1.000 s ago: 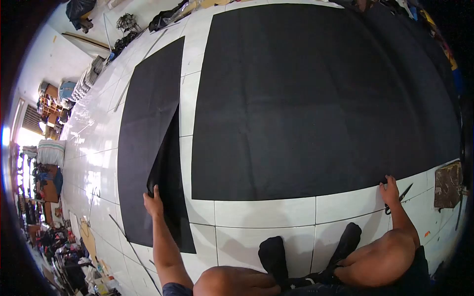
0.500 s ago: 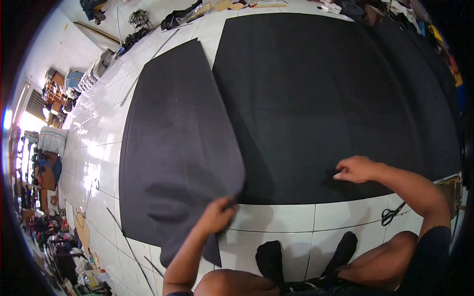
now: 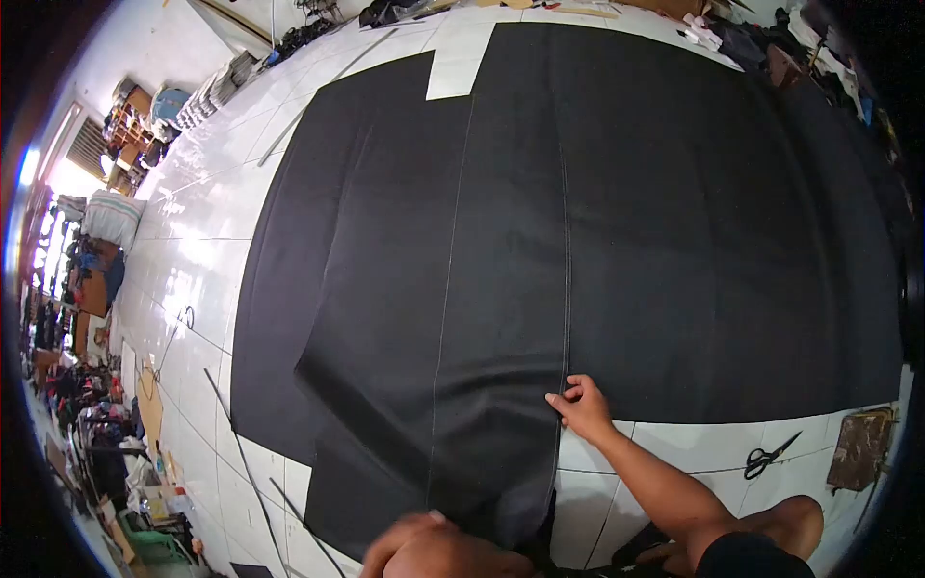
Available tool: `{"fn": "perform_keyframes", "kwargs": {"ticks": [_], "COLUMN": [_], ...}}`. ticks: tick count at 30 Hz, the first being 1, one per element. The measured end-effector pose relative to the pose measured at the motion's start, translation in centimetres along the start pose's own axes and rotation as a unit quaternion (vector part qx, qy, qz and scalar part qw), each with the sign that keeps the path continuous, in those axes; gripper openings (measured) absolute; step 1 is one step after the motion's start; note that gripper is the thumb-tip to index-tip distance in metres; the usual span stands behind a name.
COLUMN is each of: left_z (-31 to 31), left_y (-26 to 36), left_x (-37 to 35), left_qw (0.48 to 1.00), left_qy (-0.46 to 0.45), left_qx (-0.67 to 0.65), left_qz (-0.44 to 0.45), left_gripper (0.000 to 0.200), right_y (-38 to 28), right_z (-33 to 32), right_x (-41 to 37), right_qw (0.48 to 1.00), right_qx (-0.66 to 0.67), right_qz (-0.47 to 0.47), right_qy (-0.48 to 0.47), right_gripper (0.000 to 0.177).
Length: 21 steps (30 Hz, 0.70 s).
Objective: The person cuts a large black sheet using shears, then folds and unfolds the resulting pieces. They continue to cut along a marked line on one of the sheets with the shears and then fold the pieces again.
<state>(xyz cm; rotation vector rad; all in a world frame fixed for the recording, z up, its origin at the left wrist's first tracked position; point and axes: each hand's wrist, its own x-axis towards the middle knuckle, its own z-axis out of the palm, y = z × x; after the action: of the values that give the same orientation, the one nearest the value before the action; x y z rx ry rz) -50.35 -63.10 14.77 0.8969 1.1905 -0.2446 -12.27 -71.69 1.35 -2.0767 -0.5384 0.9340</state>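
Note:
A black sheet of fabric or leather-like material [image 3: 501,212], marked with thin pale lengthwise lines, lies over another broad black sheet [image 3: 703,231] on the floor. My right hand [image 3: 586,409] pinches the upper sheet's right edge near its lower end, thumb on one side and fingers on the other. Close to my knee, at the lower end of the same sheet, is my left hand [image 3: 409,535]; it is blurred and its fingers are mostly hidden. Folds run across the sheet's lower part between the hands. Black-handled scissors [image 3: 771,456] lie on the tiles to the right.
White floor tiles [image 3: 207,279] surround the sheets. Thin dark rods [image 3: 246,462] lie at the lower left, and a long metal strip [image 3: 328,96] at the upper left. A worn brown block [image 3: 860,450] sits at the right. Piled goods [image 3: 116,472] line the left side.
The upper sheet has been spread rightward across the broad sheet, showing its lined face. My right hand has moved left onto its edge; my left hand has come down toward my knee.

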Motion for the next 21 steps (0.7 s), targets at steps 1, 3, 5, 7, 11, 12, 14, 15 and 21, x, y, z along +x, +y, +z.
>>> {"fn": "perform_keyframes", "kwargs": {"ticks": [1, 3, 5, 7, 11, 12, 14, 15, 21], "left_z": [-0.9, -8.9, -13.5, -18.0, -20.4, -19.8, -19.3, -18.9, -16.8], "left_y": [0.8, -0.2, 2.1, 3.7, 6.1, 6.9, 8.1, 8.7, 11.0], "left_x": [-0.1, 4.0, 7.2, 9.9, 13.3, 12.9, 12.6, 12.6, 14.5], "left_qw": [0.997, 0.916, 0.812, 0.767, 0.864, 0.866, 0.846, 0.857, 0.818], "left_qy": [0.069, 0.332, 0.482, 0.578, 0.463, 0.461, 0.478, 0.445, 0.421], "left_qx": [-0.042, 0.056, 0.081, 0.222, 0.083, 0.066, 0.110, 0.088, 0.132], "left_qz": [-0.016, 0.217, 0.319, 0.170, 0.177, 0.185, 0.207, 0.244, 0.369], "left_gripper": [0.036, 0.030, 0.054, 0.084, 0.101, 0.099, 0.088, 0.084, 0.054], "right_y": [1.5, 0.4, -3.8, -3.4, -0.6, 0.3, 1.6, 1.6, 1.1], "right_z": [0.8, 1.4, 0.3, 0.6, 1.3, 1.3, 1.2, 0.8, -0.3], "right_x": [-0.1, -0.9, -2.5, -2.5, -2.1, -2.4, -3.7, -4.8, -7.3], "right_qw": [0.998, 0.998, 0.980, 0.976, 0.978, 0.984, 0.994, 0.995, 0.995], "right_qx": [-0.037, 0.049, 0.135, 0.165, 0.171, 0.152, 0.094, 0.075, 0.077], "right_qz": [-0.030, 0.033, 0.140, 0.140, 0.102, 0.067, 0.049, 0.058, -0.016], "right_qy": [0.037, 0.022, -0.034, -0.039, -0.058, -0.056, -0.029, -0.029, 0.054], "right_gripper": [0.065, 0.061, 0.062, 0.064, 0.043, 0.039, 0.030, 0.031, 0.031]}}
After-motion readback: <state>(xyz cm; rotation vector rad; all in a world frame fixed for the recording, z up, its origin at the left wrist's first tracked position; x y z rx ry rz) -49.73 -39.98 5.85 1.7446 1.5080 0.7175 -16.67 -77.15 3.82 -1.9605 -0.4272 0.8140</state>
